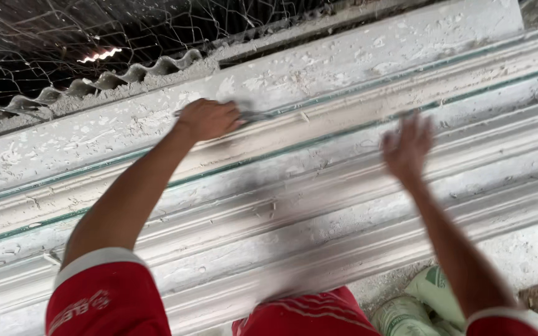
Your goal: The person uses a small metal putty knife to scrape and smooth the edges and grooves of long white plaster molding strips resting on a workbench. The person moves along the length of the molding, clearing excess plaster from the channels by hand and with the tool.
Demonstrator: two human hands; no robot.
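Seen from above, a left hand [207,118] grips a small metal scraper [253,116] — likely a blade — against the far edge of long white plaster moulding [319,186]. The right hand [408,146], blurred, fingers spread and empty, hovers nearer. Scraping seems underway; next stroke needs steady pressure.

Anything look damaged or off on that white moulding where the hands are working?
Yes. The long white moulding is rough: dried flecks and pitted, crusty patches cover its upper flat band, around the left hand gripping a small tool. The right hand is blurred, open above the ridges.
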